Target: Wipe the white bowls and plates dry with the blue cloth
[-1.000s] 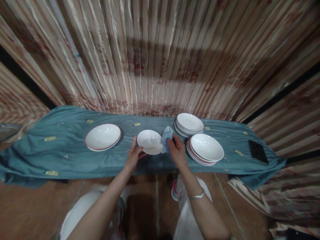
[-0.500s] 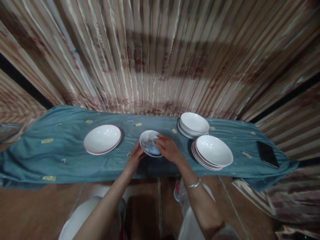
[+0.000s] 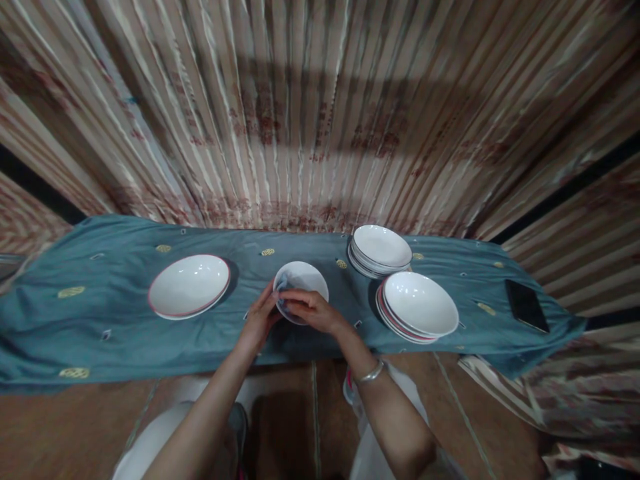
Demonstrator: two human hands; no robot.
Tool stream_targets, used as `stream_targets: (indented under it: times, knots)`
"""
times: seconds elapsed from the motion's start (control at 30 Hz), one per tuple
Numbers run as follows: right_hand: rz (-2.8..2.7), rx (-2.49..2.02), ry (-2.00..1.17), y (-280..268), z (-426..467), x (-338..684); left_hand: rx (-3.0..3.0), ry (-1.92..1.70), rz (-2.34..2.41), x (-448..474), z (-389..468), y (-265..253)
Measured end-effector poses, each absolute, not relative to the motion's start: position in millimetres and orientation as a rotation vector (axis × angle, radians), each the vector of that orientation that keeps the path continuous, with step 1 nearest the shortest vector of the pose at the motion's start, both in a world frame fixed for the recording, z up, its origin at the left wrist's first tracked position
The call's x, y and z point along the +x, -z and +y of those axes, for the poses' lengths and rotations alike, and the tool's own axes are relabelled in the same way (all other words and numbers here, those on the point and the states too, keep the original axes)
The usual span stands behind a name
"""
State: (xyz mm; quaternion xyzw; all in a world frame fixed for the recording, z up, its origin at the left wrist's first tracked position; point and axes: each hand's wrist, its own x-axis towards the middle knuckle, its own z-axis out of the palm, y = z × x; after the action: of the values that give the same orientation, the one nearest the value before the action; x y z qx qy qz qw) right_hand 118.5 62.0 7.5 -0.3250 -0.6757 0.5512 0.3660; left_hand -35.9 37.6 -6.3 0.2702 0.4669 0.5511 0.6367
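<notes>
Between both hands is a small white bowl (image 3: 313, 275), tilted a little so its inside shows. My left hand (image 3: 259, 319) grips the bowl's left rim, its fingers partly hidden under the side. With my right hand (image 3: 313, 310) I press a bluish cloth (image 3: 281, 281) against the left part of the bowl's inside and rim. Most of the cloth is covered by the fingers. A silver bangle sits on the right wrist.
White dishes with a red rim (image 3: 190, 287) lie to the left. Two stacks stand on the right: bowls at the back (image 3: 383, 247) and dishes in front (image 3: 421, 303). Farther right lies a black phone-like slab (image 3: 526, 305). A teal cloth (image 3: 125, 347) covers the table; a curtain (image 3: 310, 120) hangs behind.
My right hand has moved the cloth from the middle and right of the bowl's inside to its left rim. The view has shifted slightly. The left hand keeps its hold.
</notes>
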Motion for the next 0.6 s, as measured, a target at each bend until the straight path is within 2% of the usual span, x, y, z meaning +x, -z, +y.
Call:
stream_targets:
  times: [0.33,0.6]
  knots:
    - [-1.933,-0.928,-0.891,-2.5,64.3,111.4,0.698,-1.256,1.107,-33.4,35.2,3.6]
    - [-2.325,-1.278,-0.359,-20.1,68.7,124.8,0.785,-1.22,1.121,-33.5,31.5,-2.7]
